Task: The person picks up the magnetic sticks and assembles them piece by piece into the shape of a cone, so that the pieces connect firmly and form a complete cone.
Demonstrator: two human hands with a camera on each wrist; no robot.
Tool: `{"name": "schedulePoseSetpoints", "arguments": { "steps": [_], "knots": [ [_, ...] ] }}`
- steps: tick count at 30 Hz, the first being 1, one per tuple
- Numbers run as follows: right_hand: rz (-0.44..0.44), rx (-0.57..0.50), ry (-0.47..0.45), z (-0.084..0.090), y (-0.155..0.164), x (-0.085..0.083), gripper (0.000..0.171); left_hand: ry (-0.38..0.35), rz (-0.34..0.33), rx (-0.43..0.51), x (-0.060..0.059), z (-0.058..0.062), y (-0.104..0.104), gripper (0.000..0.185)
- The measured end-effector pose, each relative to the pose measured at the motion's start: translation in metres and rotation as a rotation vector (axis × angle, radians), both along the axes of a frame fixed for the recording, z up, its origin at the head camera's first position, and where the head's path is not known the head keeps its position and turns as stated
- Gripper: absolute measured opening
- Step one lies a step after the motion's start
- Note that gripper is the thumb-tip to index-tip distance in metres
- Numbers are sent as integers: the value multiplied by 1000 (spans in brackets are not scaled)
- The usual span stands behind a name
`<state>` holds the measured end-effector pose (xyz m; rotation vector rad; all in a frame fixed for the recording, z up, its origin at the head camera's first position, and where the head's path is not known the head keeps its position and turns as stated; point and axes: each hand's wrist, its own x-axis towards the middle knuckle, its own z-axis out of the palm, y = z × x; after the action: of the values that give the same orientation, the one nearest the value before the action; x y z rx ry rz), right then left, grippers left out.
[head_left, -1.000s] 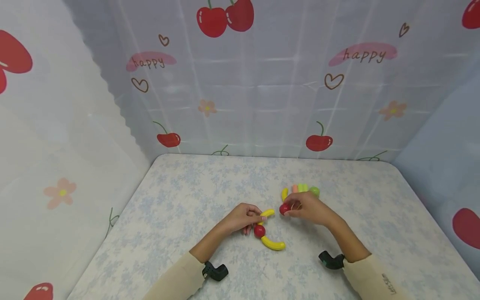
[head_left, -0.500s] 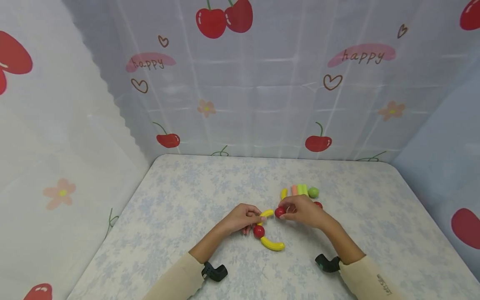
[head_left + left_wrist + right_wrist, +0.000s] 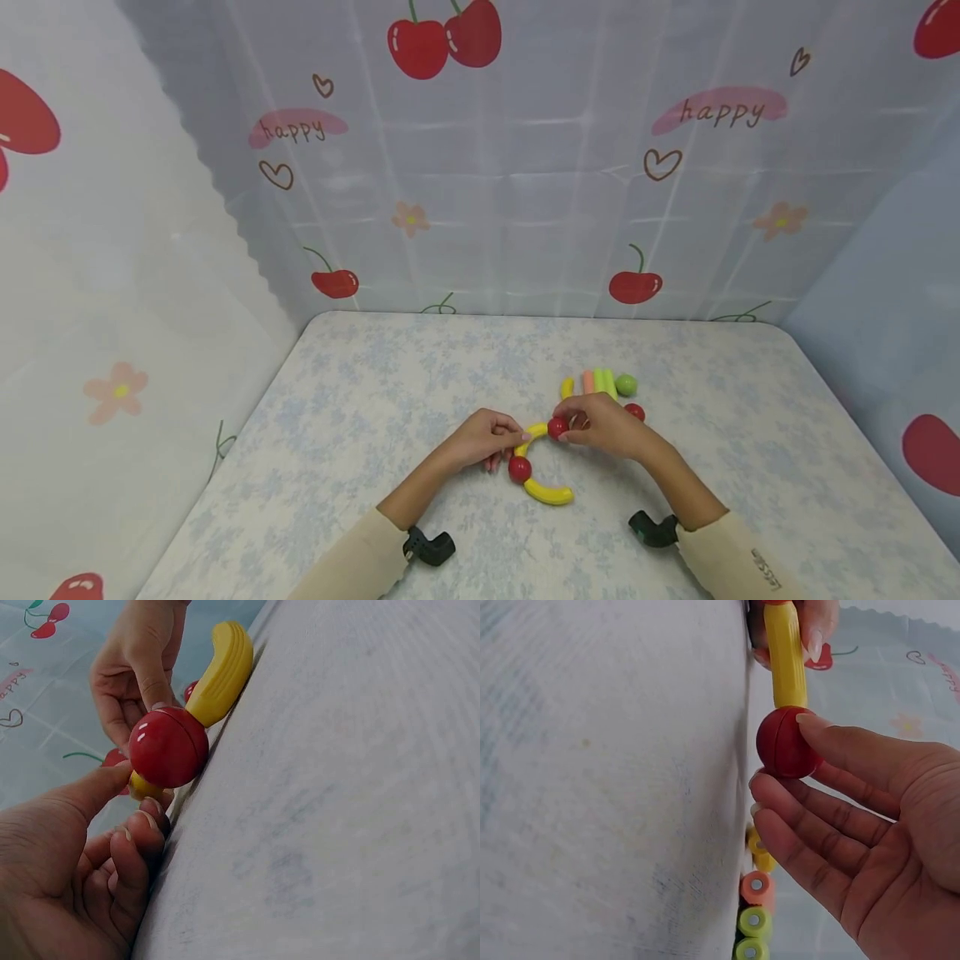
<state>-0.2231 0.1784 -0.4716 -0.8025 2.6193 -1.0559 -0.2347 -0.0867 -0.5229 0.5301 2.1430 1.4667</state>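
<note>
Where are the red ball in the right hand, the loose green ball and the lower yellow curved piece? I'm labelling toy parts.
red ball (image 3: pixel 557 428), head view, on its rounded top.
green ball (image 3: pixel 626 384), head view, on its middle.
lower yellow curved piece (image 3: pixel 549 492), head view, on the middle of its curve.

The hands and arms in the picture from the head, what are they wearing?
Both arms wear long cream sleeves; the right sleeve carries small dark lettering near the cuff, the left sleeve is plain. A small black device is strapped at each wrist, one on the left and one on the right. The left hand and right hand are bare, with no rings or gloves visible.
</note>
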Motion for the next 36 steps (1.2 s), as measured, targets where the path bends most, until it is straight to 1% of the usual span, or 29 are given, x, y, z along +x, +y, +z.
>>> {"name": "schedulePoseSetpoints", "arguments": {
  "steps": [5,11,15,21,26,30,33,36],
  "knots": [
    [28,-19,-10,-3,-4,1,27,10,2,10,0,0,0,21],
    [44,-16,20,-3,-9,4,29,30,-9,16,0,1,-1,22],
    [44,-11,22,-2,-11,5,31,44,-19,16,-1,-1,-1,21],
    [53,-34,-8,-3,-13,5,35,69,-25,6,-3,-4,-1,21],
    [85,-53,-31,-6,-13,3,35,100,-15,-17,-3,-4,-1,20],
    [98,-51,-43,-6,-13,3,36,107,-15,-16,-3,-3,-1,18],
    [80,-54,-38,-3,-13,4,35,104,-16,-21,-3,-2,0,16],
    [37,-61,-16,2,-10,4,33,102,-18,-27,-2,-2,0,17]
  ]
}}
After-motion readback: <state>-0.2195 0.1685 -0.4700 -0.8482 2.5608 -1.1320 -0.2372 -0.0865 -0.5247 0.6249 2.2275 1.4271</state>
